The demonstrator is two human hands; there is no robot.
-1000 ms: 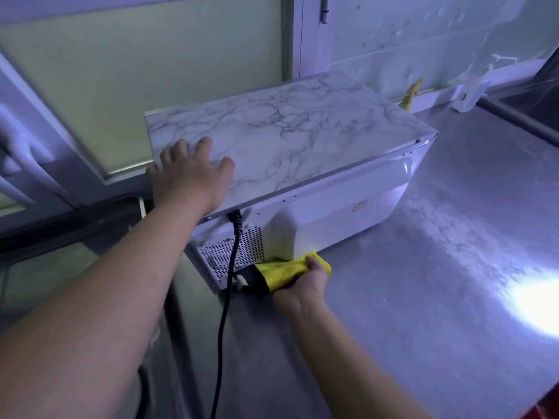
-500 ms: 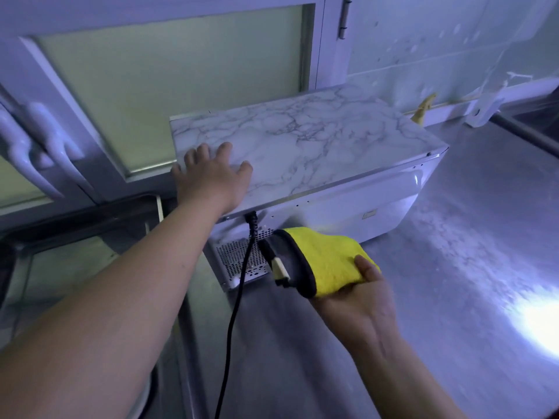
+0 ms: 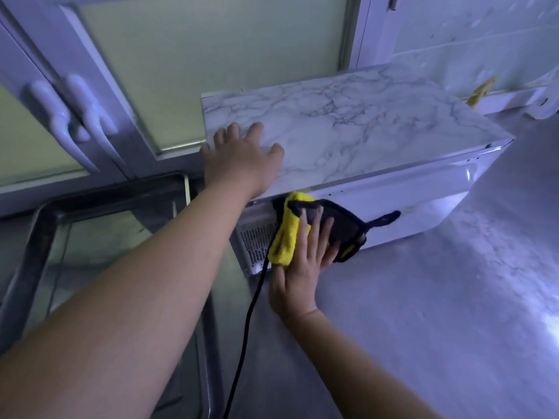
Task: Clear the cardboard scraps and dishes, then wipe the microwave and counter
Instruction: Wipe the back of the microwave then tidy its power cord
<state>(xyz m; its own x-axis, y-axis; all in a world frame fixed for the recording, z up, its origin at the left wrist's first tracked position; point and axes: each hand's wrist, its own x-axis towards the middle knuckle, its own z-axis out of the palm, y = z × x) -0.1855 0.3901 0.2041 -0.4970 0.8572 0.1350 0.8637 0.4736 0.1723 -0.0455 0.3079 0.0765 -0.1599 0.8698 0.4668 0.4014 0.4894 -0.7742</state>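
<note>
A white microwave (image 3: 423, 195) with a marble-patterned top stands on the grey counter (image 3: 438, 297), its back panel turned toward me. My left hand (image 3: 239, 158) lies flat on the near left corner of its top, fingers spread. My right hand (image 3: 302, 267) presses a yellow and black cloth (image 3: 287, 237) against the back panel, just under the top edge and beside the vent grille (image 3: 257, 243). The black power cord (image 3: 245, 337) hangs down from behind the cloth toward me.
A metal sink (image 3: 45, 237) sits left of the microwave. Frosted window panes with two white handles (image 3: 72, 116) rise behind. A yellowish scrap (image 3: 481, 92) and a white plastic piece (image 3: 544, 101) lie on the far sill at the right.
My right hand lifted the cloth from the counter at the microwave's base, turned it over, and now presses it against the upper back panel. My left hand stayed on the top.
</note>
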